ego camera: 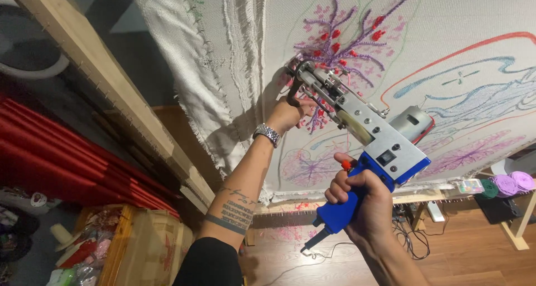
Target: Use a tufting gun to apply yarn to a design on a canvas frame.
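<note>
The tufting gun (357, 124) is pressed nose-first against the cloth (446, 51), which is stretched on a wooden frame (111, 79). The right hand (363, 202) is clenched around the blue pistol grip, index finger forward by the red trigger (346, 164). The left hand (287, 114) grasps the dark front handle just beyond its fingers, beside the needle end. Judged from its metal body and rear motor (413, 123), the gun is rigid and fairly heavy, top-weighted above the right fingers; two-handed support at grip and front handle suits it. The cloth looks taut but yielding. A cord (312, 252) hangs below the grip.
</note>
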